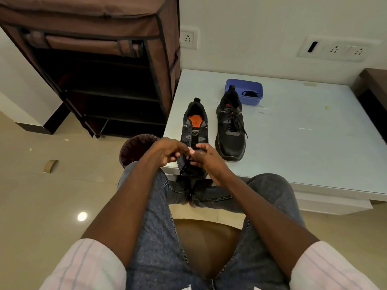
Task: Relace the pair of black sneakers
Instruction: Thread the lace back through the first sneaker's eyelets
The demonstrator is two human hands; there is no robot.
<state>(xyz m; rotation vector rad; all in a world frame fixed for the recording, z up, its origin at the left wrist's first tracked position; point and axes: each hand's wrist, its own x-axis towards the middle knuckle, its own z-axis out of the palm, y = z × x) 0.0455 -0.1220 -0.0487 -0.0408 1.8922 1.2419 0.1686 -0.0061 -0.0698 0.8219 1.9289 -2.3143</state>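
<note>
A seated person in jeans and a striped shirt works at the toe end of a black sneaker (195,130) that stands near the front edge of a pale counter (303,130), just left of the frame's centre. Both hands meet over the shoe's lower eyelets: the left hand (167,152) and the right hand (204,159) each have curled fingers pinching a black lace (185,164), which trails down past the counter's edge toward the person's lap. This shoe is mostly unlaced, its tongue open and an orange insole showing inside.

Just to its right on the counter stands the second black sneaker (231,126), toe toward the camera, with laces threaded through it and loose ends draped over its sides. Behind that shoe, toward the wall, sits a blue plastic tub (250,96) holding a small dark bundle (249,93), apparently another lace.

At upper left of the frame stands a brown fabric shoe rack (100,65) with dark open shelves. A dark waste bin (135,148) sits on the tiled floor between the rack and the person's left knee. A roll of brown tape (50,165) lies on the floor at left. Two wall socket plates (333,49) are mounted above the counter.
</note>
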